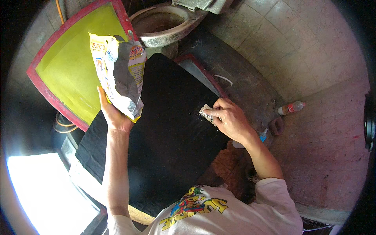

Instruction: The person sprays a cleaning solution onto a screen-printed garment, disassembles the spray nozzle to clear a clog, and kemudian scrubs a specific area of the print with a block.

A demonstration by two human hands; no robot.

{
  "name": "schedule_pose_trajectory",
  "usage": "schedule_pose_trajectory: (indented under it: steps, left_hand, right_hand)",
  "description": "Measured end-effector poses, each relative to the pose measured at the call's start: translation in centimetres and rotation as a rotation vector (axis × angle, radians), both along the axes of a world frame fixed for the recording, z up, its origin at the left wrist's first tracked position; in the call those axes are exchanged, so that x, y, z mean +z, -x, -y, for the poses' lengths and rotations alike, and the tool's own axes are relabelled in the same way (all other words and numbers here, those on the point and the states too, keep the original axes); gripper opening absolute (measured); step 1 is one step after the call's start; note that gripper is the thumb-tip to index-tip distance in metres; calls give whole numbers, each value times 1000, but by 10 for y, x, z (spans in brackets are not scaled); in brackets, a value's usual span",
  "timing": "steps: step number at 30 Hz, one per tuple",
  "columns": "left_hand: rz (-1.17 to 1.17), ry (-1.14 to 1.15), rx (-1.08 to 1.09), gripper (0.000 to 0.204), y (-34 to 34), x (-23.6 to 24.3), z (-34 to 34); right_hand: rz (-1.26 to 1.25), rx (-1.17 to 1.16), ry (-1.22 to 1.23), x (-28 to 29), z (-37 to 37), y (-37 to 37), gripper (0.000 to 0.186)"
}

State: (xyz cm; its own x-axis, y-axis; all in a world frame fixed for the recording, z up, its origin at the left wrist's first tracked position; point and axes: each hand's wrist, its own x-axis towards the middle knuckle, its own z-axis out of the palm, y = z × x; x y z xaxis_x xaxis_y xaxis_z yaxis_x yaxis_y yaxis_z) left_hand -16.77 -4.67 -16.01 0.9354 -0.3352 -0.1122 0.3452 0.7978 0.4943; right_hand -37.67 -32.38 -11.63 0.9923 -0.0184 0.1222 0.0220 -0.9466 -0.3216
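My left hand (pixel 116 119) grips the lower end of a white and yellow printed plastic packet (pixel 135 74). The packet is torn wide, and its grey inner side shows. Its thumb lies along the left edge, while the other fingers are hidden behind the packet. Between the fingers of my right hand (pixel 235 121) is a small pale block (pixel 206 111) with white powder on it; its exact kind is unclear. Both hands are over a black cloth (pixel 164 145) spread on a flat surface, and the block is at or just above the cloth. White specks lie on the cloth near it.
A yellow-green screen in a red frame (pixel 51 55) leans at the far left. Beyond the cloth stands a dirty toilet (pixel 164 29). A plastic bottle (pixel 291 107) lies on the right, with a dark reddish block (pixel 276 126) near it. Bright light (pixel 47 192) glares at lower left.
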Motion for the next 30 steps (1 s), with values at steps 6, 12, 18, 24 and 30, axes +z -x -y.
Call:
schedule_pose_trajectory:
  steps: [6, 12, 18, 24, 30]
  left_hand:
    - [-24, -28, 15, 69, 0, -1, 3]
    - [-7, -52, 17, 70, 0, 2, 4]
    - [2, -68, 35, 69, 1, 1, 5]
    - [71, -94, 13, 69, -1, -1, 3]
    - [64, -111, 3, 70, 3, -4, 4]
  right_hand:
    - [21, 41, 56, -7, 0, 13, 31]
    - [80, -4, 110, -4, -1, 22, 39]
    - [60, 10, 173, -15, 0, 33, 45]
    - [80, -3, 144, -14, -5, 33, 46]
    - [103, -58, 112, -23, -1, 39, 43]
